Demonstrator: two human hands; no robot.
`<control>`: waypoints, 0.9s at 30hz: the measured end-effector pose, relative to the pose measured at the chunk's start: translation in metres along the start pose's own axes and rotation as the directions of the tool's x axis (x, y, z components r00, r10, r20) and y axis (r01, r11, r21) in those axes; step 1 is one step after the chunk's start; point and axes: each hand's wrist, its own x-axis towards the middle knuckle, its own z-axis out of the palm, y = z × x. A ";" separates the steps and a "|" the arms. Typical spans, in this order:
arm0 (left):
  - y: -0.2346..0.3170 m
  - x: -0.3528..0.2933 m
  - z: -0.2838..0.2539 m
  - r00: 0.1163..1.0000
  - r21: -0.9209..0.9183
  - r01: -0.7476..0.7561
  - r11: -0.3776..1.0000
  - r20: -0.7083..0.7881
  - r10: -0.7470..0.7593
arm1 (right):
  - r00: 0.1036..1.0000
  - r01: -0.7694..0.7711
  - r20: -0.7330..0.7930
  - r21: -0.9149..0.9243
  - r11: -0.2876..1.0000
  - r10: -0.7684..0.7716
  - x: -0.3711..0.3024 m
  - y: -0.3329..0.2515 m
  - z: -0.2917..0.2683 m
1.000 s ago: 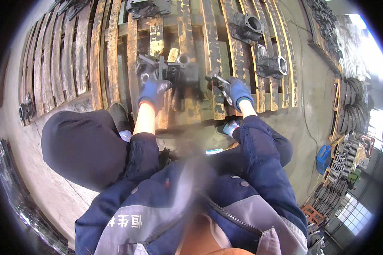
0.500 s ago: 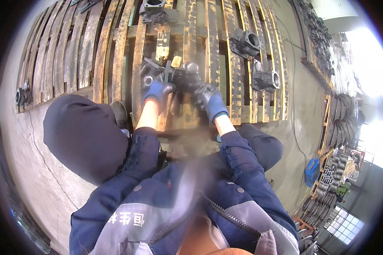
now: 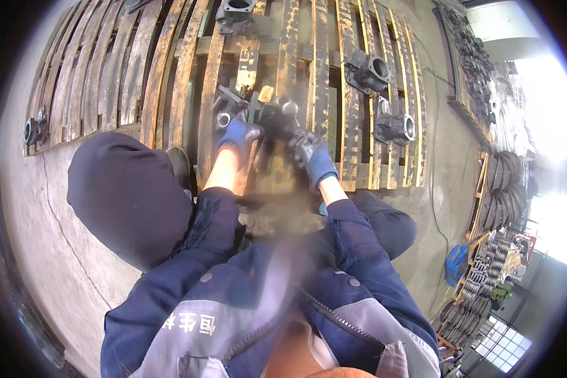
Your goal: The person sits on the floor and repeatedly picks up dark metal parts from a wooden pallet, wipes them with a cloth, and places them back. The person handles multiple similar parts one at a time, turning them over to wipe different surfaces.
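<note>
Both my hands wear blue gloves with dark palms. My left hand (image 3: pixel 238 137) is closed on a dark metal casting (image 3: pixel 223 118), which has a round opening and a flat flange and lies on the wooden pallet (image 3: pixel 206 142). My right hand (image 3: pixel 312 154) is closed at the lower end of a dark, blurred piece with a rounded, shiny end (image 3: pixel 288 107). Whether that piece is a tool or part of the casting, I cannot tell. A small yellowish block (image 3: pixel 266 94) sits just beyond the hands, against the dark metal.
More dark castings stand on the pallet: one at the far edge (image 3: pixel 235 16), two at the right (image 3: pixel 370 71) (image 3: pixel 395 128), one at the left corner (image 3: pixel 35 129). Gaps run between the slats. On the right are a blue container (image 3: pixel 457 264), stacked metal parts (image 3: pixel 504 195) and a floor cable (image 3: pixel 436 208).
The view has shifted slightly, so the pallet and castings sit a little lower and further right. Both hands keep nearly the same place and hold; the right hand's fingers look slightly turned.
</note>
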 end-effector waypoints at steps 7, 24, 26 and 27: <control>0.020 -0.019 0.005 0.994 0.156 0.081 0.985 -0.082 -0.069 | 1.000 0.022 0.002 -0.002 1.000 -0.022 0.004 0.005 -0.003; 0.002 0.012 0.001 0.943 0.076 0.329 0.941 -0.080 -0.323 | 0.999 0.042 0.020 -0.083 0.996 -0.040 -0.010 -0.012 -0.002; 0.012 0.002 0.006 0.986 0.010 0.166 0.986 -0.035 -0.165 | 1.000 0.017 -0.002 -0.043 0.999 -0.017 -0.003 -0.008 0.000; 0.015 -0.005 0.005 0.979 0.065 0.198 0.978 -0.068 -0.194 | 0.998 -0.066 0.020 0.089 0.994 0.064 0.002 -0.007 -0.001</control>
